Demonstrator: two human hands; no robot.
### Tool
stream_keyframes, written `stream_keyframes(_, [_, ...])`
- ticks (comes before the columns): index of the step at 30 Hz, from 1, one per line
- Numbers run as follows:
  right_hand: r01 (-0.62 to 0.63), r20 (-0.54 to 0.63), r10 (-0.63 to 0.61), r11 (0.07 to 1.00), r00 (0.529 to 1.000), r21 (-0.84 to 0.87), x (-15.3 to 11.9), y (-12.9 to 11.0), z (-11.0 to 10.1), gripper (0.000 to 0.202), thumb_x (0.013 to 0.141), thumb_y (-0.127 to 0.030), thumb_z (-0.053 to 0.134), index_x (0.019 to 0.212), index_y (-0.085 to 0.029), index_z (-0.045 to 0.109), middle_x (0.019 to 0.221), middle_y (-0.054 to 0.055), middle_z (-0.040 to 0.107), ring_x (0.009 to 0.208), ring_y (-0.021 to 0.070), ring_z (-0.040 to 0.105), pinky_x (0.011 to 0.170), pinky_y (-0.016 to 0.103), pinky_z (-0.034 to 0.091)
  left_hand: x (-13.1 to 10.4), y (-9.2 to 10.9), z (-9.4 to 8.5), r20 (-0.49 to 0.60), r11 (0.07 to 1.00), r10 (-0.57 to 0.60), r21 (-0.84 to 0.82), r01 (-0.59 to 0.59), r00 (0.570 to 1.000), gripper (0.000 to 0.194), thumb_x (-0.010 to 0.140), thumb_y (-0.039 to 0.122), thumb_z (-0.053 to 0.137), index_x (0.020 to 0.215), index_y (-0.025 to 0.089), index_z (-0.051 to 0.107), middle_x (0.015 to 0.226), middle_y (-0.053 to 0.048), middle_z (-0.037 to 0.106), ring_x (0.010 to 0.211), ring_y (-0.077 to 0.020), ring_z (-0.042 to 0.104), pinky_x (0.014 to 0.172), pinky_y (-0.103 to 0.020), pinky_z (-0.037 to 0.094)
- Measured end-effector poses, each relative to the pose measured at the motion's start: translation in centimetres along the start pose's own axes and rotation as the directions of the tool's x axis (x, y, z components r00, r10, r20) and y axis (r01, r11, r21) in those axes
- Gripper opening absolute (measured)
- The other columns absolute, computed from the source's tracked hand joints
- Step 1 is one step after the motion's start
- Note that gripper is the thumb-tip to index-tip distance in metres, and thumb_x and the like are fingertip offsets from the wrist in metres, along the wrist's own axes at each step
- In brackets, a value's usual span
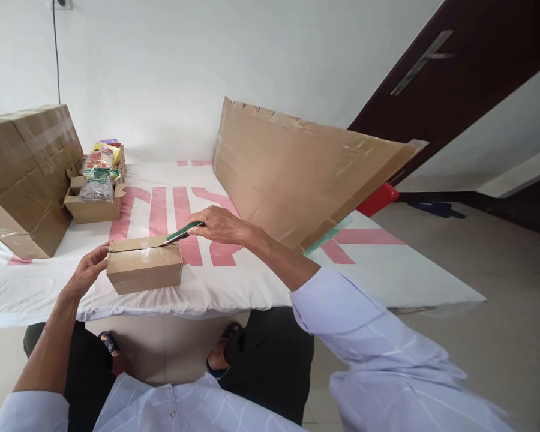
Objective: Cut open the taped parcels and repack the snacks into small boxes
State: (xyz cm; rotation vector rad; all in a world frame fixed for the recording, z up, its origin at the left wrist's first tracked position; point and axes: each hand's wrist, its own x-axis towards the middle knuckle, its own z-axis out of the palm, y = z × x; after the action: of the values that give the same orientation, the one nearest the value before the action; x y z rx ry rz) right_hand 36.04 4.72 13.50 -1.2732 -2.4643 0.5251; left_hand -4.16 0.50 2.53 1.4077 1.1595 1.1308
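Note:
A small closed cardboard box (146, 271) lies near the table's front edge, with a strip of clear tape across its top seam. My left hand (89, 270) grips its left end, thumb on the near side and fingers toward the back corner. In my right hand (218, 225) is a green utility knife (183, 231), held closed in the fingers. The knife points left and down, and its tip touches the seam at the right part of the box top. Whether the blade has gone into the tape cannot be made out.
Stacked cardboard boxes (31, 174) stand at the left. Beside them, an open box (93, 210) holds plastic packets (98, 187). A large cardboard sheet (292, 171) leans at the right, with a red object (378, 199) behind it. A white and red cloth (247, 288) covers the table.

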Motion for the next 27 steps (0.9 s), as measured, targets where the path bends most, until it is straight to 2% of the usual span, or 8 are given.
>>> stream_keyframes(5, [-0.055,-0.044,0.058,0.996,0.997,0.069,-2.8,2.8,-0.1,0.029,0.097,-0.036,0.058,0.101,-0.023,0.084,0.083,0.002,0.072,0.075,0.0174,0.056,0.070,0.031,0.034,0.3,0.0,-0.2,0.027,1.000,-0.016,-0.001,0.016,1.000,0.066,0.071,0.062,0.100,0.124,0.024,0.086,0.159,-0.015,0.068,0.151,-0.0457,0.056,0.125,-0.053,0.047])
stream_keyframes(10, [-0.097,-0.156,0.125,0.980,0.980,0.174,-5.5,6.0,-0.4,0.029,0.092,-0.043,0.062,0.096,-0.023,0.083,0.077,0.000,0.068,0.069,0.0173,0.052,0.067,0.031,0.036,0.3,0.2,-0.1,0.050,1.000,-0.014,0.000,0.014,0.999,0.074,0.072,0.060,0.100,0.134,0.025,0.083,0.153,-0.015,0.073,0.151,-0.0452,0.057,0.126,-0.054,0.047])
stream_keyframes(12, [-0.126,-0.224,0.178,0.966,0.958,0.228,-6.9,7.9,0.4,0.032,0.092,-0.047,0.063,0.096,-0.022,0.083,0.080,0.002,0.071,0.071,0.0188,0.056,0.067,0.032,0.039,0.3,0.2,-0.1,0.061,1.000,-0.015,0.003,0.015,0.998,0.074,0.074,0.059,0.099,0.137,0.024,0.082,0.149,-0.015,0.075,0.150,-0.0455,0.058,0.124,-0.054,0.049])
stream_keyframes(15, [-0.160,-0.363,0.277,0.933,0.890,0.321,-8.9,10.8,4.1,0.042,0.093,-0.055,0.061,0.104,-0.021,0.084,0.096,0.007,0.079,0.085,0.0246,0.067,0.078,0.035,0.050,0.3,0.0,-0.2,0.074,1.000,-0.014,-0.005,0.014,0.997,0.075,0.076,0.057,0.099,0.140,0.025,0.080,0.146,-0.015,0.077,0.149,-0.0452,0.060,0.122,-0.053,0.051])
stream_keyframes(19, [-0.228,-0.498,0.383,0.911,0.778,0.345,-10.3,13.4,13.1,0.049,0.097,-0.050,0.050,0.123,-0.020,0.080,0.118,0.016,0.078,0.109,0.0335,0.072,0.101,0.049,0.056,0.3,-0.3,-0.6,0.111,1.000,-0.010,-0.015,0.011,0.994,0.071,0.082,0.058,0.094,0.143,0.025,0.078,0.148,-0.015,0.075,0.147,-0.0440,0.061,0.121,-0.052,0.052])
stream_keyframes(22, [-0.303,-0.527,0.399,0.916,0.750,0.262,-10.7,14.5,19.2,0.053,0.097,-0.047,0.046,0.132,-0.019,0.075,0.113,0.018,0.075,0.111,0.0356,0.069,0.105,0.053,0.055,0.1,-0.3,-0.8,0.149,1.000,0.003,0.006,-0.004,0.989,0.070,0.084,0.057,0.094,0.143,0.024,0.077,0.151,-0.016,0.073,0.149,-0.0432,0.060,0.122,-0.052,0.051])
stream_keyframes(24, [-0.330,-0.531,0.392,0.920,0.752,0.211,-10.8,15.0,21.6,0.054,0.096,-0.045,0.046,0.134,-0.018,0.074,0.113,0.019,0.074,0.110,0.0368,0.068,0.104,0.056,0.056,0.1,-0.2,-1.0,0.173,0.999,0.024,0.028,-0.029,0.985,0.072,0.082,0.057,0.095,0.143,0.022,0.077,0.153,-0.017,0.072,0.151,-0.0437,0.057,0.121,-0.052,0.051])
stream_keyframes(27, [-0.339,-0.557,0.418,0.908,0.717,0.245,-10.7,15.3,22.0,0.052,0.097,-0.044,0.045,0.129,-0.016,0.074,0.112,0.019,0.074,0.109,0.0368,0.068,0.101,0.056,0.057,0.0,0.1,-1.1,0.229,0.997,0.030,0.059,-0.045,0.973,0.079,0.079,0.056,0.097,0.147,0.023,0.074,0.160,-0.017,0.066,0.153,-0.0451,0.054,0.114,-0.052,0.056])
